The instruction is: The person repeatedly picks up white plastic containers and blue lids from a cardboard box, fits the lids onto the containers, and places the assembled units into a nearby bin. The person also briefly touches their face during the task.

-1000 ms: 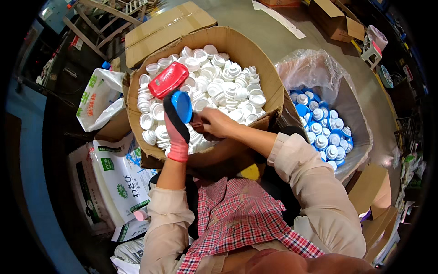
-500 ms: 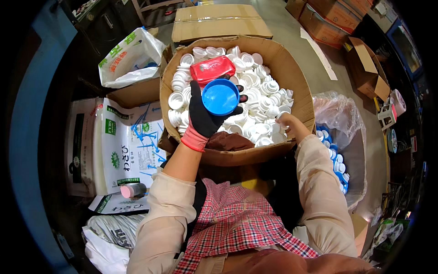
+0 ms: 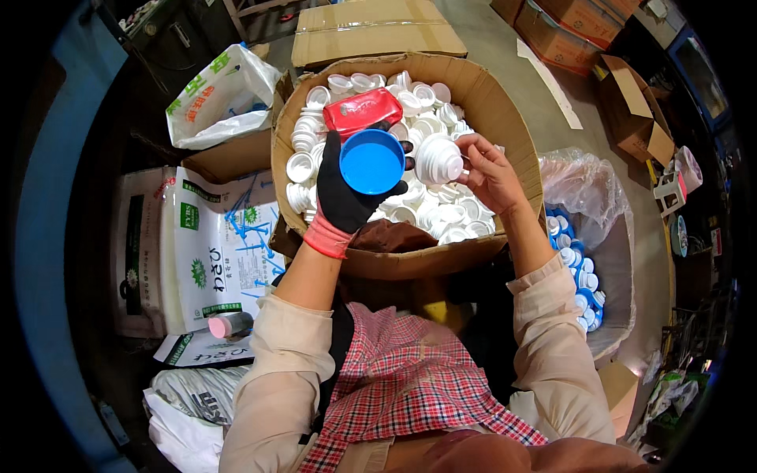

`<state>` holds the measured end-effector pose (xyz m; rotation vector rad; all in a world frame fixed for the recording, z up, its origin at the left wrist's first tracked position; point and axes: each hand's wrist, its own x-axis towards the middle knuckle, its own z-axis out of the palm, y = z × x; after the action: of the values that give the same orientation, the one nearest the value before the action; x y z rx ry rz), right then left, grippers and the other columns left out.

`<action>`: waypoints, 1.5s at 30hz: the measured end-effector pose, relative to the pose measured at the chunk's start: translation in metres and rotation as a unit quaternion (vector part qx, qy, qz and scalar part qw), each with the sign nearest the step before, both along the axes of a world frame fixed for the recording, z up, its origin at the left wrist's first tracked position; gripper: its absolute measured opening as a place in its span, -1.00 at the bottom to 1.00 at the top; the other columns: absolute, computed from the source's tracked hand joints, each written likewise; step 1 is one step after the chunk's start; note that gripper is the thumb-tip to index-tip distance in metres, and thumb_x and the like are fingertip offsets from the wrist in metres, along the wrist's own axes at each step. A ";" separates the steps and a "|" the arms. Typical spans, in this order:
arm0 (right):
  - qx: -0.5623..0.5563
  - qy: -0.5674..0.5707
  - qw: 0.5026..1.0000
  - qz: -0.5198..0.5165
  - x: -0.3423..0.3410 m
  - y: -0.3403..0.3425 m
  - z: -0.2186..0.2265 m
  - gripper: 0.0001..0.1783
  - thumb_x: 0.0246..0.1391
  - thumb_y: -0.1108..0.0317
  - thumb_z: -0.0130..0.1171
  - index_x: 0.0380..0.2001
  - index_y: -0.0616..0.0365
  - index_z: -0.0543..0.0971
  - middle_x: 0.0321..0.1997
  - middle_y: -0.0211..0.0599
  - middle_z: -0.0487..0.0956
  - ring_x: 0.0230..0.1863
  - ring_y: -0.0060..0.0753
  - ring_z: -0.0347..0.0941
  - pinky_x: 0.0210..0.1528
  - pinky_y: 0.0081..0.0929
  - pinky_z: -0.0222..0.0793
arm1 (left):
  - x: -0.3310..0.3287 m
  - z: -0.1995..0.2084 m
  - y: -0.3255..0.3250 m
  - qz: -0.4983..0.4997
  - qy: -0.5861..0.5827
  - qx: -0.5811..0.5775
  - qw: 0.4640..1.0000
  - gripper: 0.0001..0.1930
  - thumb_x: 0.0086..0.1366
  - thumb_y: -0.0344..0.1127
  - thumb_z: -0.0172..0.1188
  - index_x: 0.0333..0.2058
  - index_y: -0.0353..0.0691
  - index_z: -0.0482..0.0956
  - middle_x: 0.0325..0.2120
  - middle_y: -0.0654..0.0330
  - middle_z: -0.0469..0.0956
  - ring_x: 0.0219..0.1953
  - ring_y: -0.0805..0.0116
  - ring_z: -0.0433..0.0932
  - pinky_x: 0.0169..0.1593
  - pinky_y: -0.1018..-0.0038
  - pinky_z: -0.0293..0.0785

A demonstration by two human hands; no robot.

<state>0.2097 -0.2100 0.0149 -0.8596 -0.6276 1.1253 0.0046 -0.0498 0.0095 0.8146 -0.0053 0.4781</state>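
A round blue cap point(image 3: 371, 162), its hollow side facing up, rests in my left hand point(image 3: 341, 193). That hand wears a black glove with a red cuff, and its fingers wrap round the cap. Just to the right, my bare right hand point(image 3: 490, 175) pinches a white stepped plastic piece point(image 3: 436, 160) by its edge, close to the cap but apart from it. Both hands are over a large cardboard box point(image 3: 511, 118) heaped with similar white plastic pieces point(image 3: 453, 225). A red pouch-like item point(image 3: 362, 112) lies on the heap behind the cap.
A brown cloth-like piece point(image 3: 392, 236) lies at the box's near edge. To the right, a plastic-lined box point(image 3: 619, 260) holds blue-and-white assembled pieces point(image 3: 583, 280). Blue sticks point(image 3: 251, 229) lie on printed sheeting at left, near a white bag point(image 3: 225, 98). A closed carton point(image 3: 378, 31) stands behind.
My right hand has lifted from the right side of the heap with a white stepped piece and moved up and left toward the blue cap. My left hand has shifted slightly left.
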 end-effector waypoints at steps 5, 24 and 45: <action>-0.039 -0.078 0.996 -0.002 -0.024 0.000 -0.011 -0.30 -0.19 0.49 0.42 0.04 0.06 0.30 0.03 -0.18 0.41 -0.04 -0.35 0.47 -0.03 -0.42 0.48 | 0.005 0.000 -0.012 -0.087 -0.041 -0.130 0.987 -0.29 0.41 0.17 -0.24 0.25 -0.36 0.10 0.11 -0.18 0.37 0.10 -0.04 0.45 0.03 0.08 0.52; 0.090 -0.158 0.983 -0.036 -0.019 -0.027 0.022 -0.18 -0.38 0.51 0.49 0.09 0.00 0.43 0.17 -0.29 0.38 0.23 -0.31 0.28 0.22 -0.33 0.26 | 0.010 0.017 -0.030 -0.096 -0.035 -0.198 0.975 -0.42 0.32 -0.09 0.15 0.16 -0.33 0.22 0.02 0.00 0.50 0.00 0.23 0.54 0.08 0.34 0.45; 0.085 -0.682 0.707 -0.167 -0.065 -0.013 0.036 -0.25 -0.35 0.57 0.44 0.06 0.13 0.47 0.03 -0.08 0.41 0.03 -0.03 0.37 0.00 -0.24 0.39 | 0.020 -0.006 -0.046 0.067 0.029 0.208 0.975 -0.47 0.47 -0.03 -0.20 0.26 -0.25 0.18 0.11 0.07 0.37 0.11 0.24 0.43 0.16 0.33 0.40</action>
<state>0.1445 -0.2234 0.0513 -1.5152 -1.6615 -0.1222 0.0241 -0.0955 0.0031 1.2453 0.0029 0.5907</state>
